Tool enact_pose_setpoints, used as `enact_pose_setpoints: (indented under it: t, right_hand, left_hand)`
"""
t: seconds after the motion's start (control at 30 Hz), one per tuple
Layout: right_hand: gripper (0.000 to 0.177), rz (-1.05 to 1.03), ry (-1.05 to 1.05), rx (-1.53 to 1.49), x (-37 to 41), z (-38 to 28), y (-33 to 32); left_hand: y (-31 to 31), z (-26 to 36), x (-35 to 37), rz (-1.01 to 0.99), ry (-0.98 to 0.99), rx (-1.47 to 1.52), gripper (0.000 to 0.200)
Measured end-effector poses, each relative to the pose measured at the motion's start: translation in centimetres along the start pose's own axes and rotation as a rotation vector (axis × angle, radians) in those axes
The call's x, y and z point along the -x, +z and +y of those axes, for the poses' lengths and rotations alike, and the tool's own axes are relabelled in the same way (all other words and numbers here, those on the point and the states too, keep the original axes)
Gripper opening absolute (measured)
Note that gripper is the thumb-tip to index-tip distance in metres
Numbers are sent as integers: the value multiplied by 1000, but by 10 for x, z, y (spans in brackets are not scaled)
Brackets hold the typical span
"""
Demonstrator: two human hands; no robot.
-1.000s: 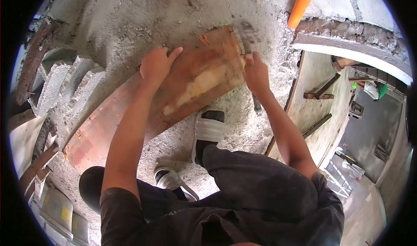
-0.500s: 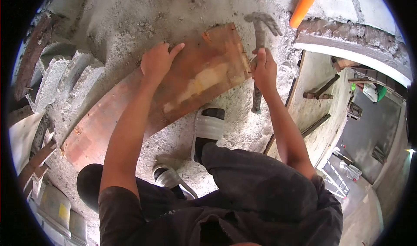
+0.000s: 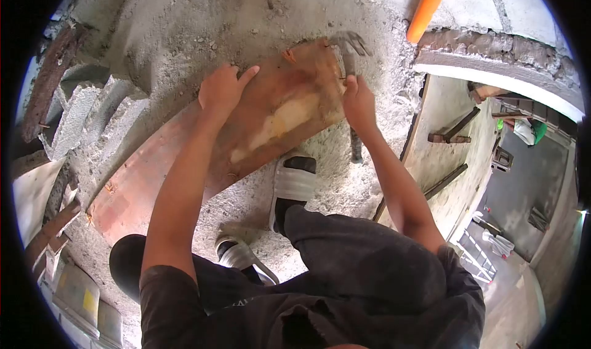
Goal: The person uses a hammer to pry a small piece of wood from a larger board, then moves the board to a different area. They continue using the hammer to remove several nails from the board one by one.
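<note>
My left hand [image 3: 223,92] grips the upper long edge of a reddish-brown wooden board [image 3: 265,121], its thumb stretched out over the board's face. The board slants across the rough ground, its right end raised toward my right side. Around the handle of a claw hammer [image 3: 349,58] my right hand [image 3: 359,101] is closed. The hammer's head, blurred by motion, is above the fist, close to the board's right end. Below the fist the handle's dark lower end shows. Small nails or splinters stick out near the board's edges.
Broken concrete blocks [image 3: 92,115] and old timber [image 3: 52,81] lie at the left. An orange pipe [image 3: 429,9] comes in at the top right. A large panel with wooden battens [image 3: 449,146] is at the right, beside a lower floor. My sandalled foot [image 3: 294,183] is below the board.
My right hand has moved left with the hammer, bringing it closer to the board's right end. My left hand has barely moved, and the board's right end has shifted slightly left.
</note>
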State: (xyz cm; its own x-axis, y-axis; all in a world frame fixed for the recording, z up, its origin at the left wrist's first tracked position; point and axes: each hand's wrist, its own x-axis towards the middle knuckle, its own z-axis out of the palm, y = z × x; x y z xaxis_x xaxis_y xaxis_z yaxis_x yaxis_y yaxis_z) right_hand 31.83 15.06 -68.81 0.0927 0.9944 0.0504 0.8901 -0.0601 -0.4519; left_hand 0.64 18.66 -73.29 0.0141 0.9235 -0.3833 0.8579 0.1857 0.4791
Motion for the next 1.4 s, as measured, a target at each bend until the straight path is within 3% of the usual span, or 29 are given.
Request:
enact_pose_setpoints:
  t: [0.13,0.23,0.37,0.4,0.43,0.6,0.63,0.67,0.7,0.73,0.77,0.87,0.9,0.97,1.03,1.1,1.17,1.23,1.37,1.4]
  right_hand:
    - [47,-43,182,-212,-4,-53,-39]
    - [46,-35,236,-158,2,-32,-26]
    - [44,-7,-79,162,-12,15,-4]
    - [45,-92,150,-151,-15,-13,-26]
    - [45,-70,223,-282,-14,-39,-41]
    - [47,10,234,-384,-9,-53,-51]
    - [47,7,232,-252,-8,-36,-35]
    - [46,28,2,-93,-5,5,-6]
    - [46,52,-229,68,-9,-3,0]
    - [49,-94,88,19,-2,-8,-6]
    - [49,-93,83,15,-3,-11,-15]
    - [45,-69,423,-323,-5,-49,-55]
    - [45,-65,418,-324,-7,-43,-51]
    - [53,15,177,-175,-3,-19,-33]
    - [53,-5,189,-132,4,-3,-7]
    - [51,9,-19,-53,5,11,10]
    - [48,-88,52,3,5,-31,-22]
    - [49,-64,239,-183,2,-47,-29]
    - [49,-12,238,-219,10,-27,-14]
    - [49,-37,77,-86,6,-25,-10]
  left_hand:
    - [4,-4,0,2,35,24,80]
    - [3,-5,-3,-33,16,31,82]
    - [2,-4,-3,42,20,-11,76]
    - [5,-5,-3,57,8,-5,76]
    - [10,-4,2,61,-1,5,76]
    - [9,-5,-2,33,-1,11,77]
    - [10,-6,-2,45,-1,8,76]
    - [10,-6,-1,46,0,9,76]
    - [7,-4,1,14,-6,3,76]
    - [3,-3,-2,-11,-11,-3,76]
    - [1,-3,-4,-6,-14,-5,76]
    - [4,0,1,-5,-28,38,76]
    - [2,-1,-2,-7,-9,26,76]
    - [3,-3,-3,-13,9,12,76]
    - [8,-5,-1,50,22,22,76]
    - [5,-2,0,46,10,6,76]
    - [4,-1,3,27,-9,-10,76]
    - [1,0,-1,-2,-13,-30,75]
    - [6,-2,1,40,21,-4,75]
    - [5,-2,3,57,21,-3,75]
